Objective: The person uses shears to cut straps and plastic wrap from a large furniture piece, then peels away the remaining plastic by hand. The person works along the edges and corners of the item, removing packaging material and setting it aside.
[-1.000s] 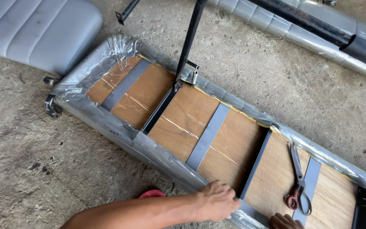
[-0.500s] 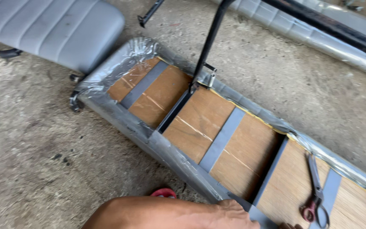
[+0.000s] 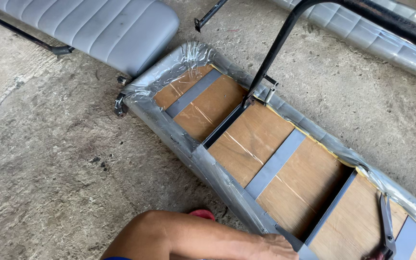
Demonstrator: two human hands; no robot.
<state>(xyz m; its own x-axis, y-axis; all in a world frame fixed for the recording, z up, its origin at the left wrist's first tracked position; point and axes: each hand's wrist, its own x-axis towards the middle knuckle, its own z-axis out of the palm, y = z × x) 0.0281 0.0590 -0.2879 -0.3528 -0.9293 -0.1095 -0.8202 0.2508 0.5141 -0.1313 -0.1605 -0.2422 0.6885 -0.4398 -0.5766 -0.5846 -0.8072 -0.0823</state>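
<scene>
My left hand (image 3: 278, 246) rests at the near edge of the upturned seat cushion (image 3: 203, 159), pressing on a grey strap end (image 3: 292, 240) near the picture's bottom edge; the fingers run out of view, so I cannot tell whether they pinch the strap or only lie flat on it. My right hand is not in view. The cushion lies upside down on the rough concrete floor (image 3: 54, 159), its brown plywood base (image 3: 251, 139) crossed by flat grey straps and rimmed with grey vinyl under wrinkled clear film (image 3: 188, 55). The risk I see is the film: it looks slick, so a hand pulling there could slip and let the strap go slack. The black metal tube frame (image 3: 275, 53) rises steeply from a bracket at the far rim, and a careless forearm could knock it. Scissors (image 3: 386, 226) lie on the plywood to the right, blades pointing away, close enough to snag. A ribbed grey cushion (image 3: 102, 24) sits beyond.
</scene>
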